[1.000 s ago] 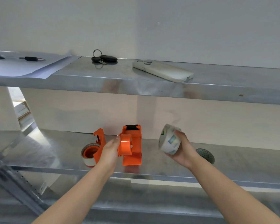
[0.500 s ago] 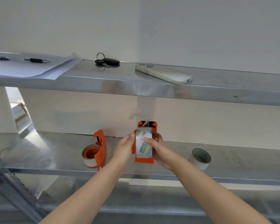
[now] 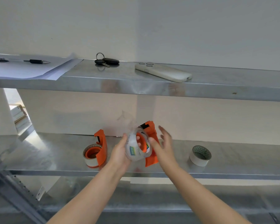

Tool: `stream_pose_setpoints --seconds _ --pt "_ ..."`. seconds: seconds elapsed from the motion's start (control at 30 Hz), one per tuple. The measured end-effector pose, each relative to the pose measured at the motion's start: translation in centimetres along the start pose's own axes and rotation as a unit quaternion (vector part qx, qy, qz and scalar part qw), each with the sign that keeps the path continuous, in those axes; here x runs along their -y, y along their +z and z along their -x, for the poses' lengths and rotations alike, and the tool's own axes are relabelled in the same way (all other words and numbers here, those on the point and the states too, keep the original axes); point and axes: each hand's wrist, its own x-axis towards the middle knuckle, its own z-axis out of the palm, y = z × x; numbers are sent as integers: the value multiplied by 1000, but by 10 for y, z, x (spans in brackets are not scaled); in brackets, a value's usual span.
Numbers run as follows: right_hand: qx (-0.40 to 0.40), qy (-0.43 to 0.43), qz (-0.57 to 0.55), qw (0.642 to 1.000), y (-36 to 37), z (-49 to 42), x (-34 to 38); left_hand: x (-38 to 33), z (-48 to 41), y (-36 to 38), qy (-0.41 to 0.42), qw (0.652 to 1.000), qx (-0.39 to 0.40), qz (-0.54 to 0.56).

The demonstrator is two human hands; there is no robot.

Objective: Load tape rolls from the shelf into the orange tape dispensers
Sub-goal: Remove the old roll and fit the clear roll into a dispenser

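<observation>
An orange tape dispenser (image 3: pixel 150 143) is held over the middle shelf (image 3: pixel 55 172). A clear tape roll (image 3: pixel 136 150) with a blue-green label sits around its orange hub. My left hand (image 3: pixel 120 152) grips the dispenser and the roll from the left. My right hand (image 3: pixel 162 144) is just right of the dispenser with fingers spread, the thumb near the roll; it is blurred. A second orange dispenser (image 3: pixel 98 150) with a white roll in it stands on the shelf to the left. A loose white tape roll (image 3: pixel 200 155) rests on the shelf to the right.
The upper shelf (image 3: pixel 152 89) carries keys (image 3: pixel 106 61), a phone in a pale case (image 3: pixel 163 71), and papers (image 3: pixel 31 71) with a pen (image 3: pixel 36 61). A slanted metal upright (image 3: pixel 11 188) runs along the lower left. A wall closes the back.
The roll went from my right hand onto the dispenser's hub. The dispenser has tilted toward the right, and my right hand has let go and opened.
</observation>
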Motion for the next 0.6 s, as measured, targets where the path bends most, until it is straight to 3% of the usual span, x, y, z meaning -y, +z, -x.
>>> stream_pose_setpoints --seconds 0.07,0.17,0.4,0.5,0.6 --pt "-95 96 -57 989 -8 2 -13 0 0 -3 0 999 -7 36" --pt "-16 239 -169 956 -7 5 -29 1 4 0 -11 994 -3 104" --pt "78 278 -223 931 16 16 -17 15 4 -4 -47 983 31 173" --pt "123 305 -242 913 6 18 -18 18 8 -11 -70 988 65 119" --pt "135 308 -255 907 -2 18 -19 20 10 -20 -72 994 74 -47"
